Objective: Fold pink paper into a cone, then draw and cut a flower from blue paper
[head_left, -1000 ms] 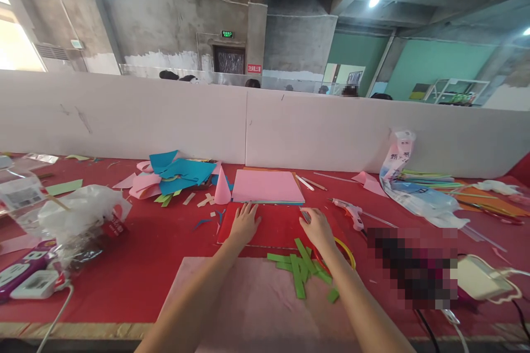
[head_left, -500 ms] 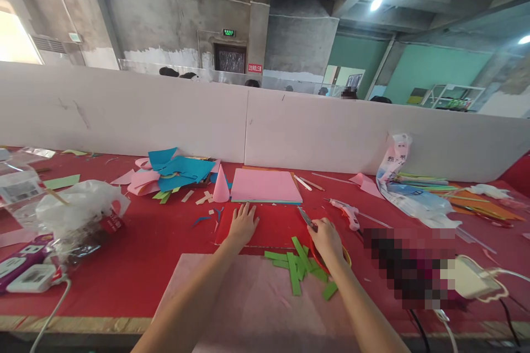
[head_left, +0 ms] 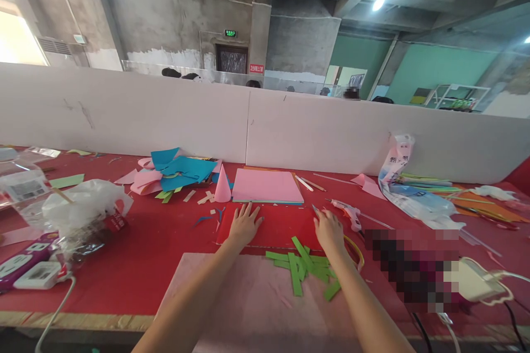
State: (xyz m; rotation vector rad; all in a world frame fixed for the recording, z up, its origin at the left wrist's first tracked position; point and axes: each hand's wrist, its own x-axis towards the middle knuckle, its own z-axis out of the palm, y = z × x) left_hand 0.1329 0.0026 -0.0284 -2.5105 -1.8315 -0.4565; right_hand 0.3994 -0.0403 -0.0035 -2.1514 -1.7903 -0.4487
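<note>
My left hand (head_left: 244,223) lies flat with its fingers spread on a red paper sheet (head_left: 281,226), pressing down the sheet's left part. My right hand (head_left: 329,230) is closed on a pair of scissors (head_left: 316,209) at the sheet's right edge. Only the blade tip shows beyond the fingers, and a yellow handle loop (head_left: 356,251) shows behind the hand. Several green paper strips (head_left: 301,270) lie just in front of the red sheet, on a large pale pink sheet (head_left: 256,303).
A pink paper stack (head_left: 267,186) and a pink cone (head_left: 222,185) lie behind the red sheet. Blue and pink scraps (head_left: 182,168) are at back left, with a glue gun (head_left: 350,214) to the right. A plastic bag (head_left: 83,207) and power strip (head_left: 25,270) sit left. A white partition (head_left: 248,121) closes the back.
My right hand closed on the scissors and moved them up to the red sheet's right edge, so the blade is mostly hidden. My left hand stayed flat on the sheet.
</note>
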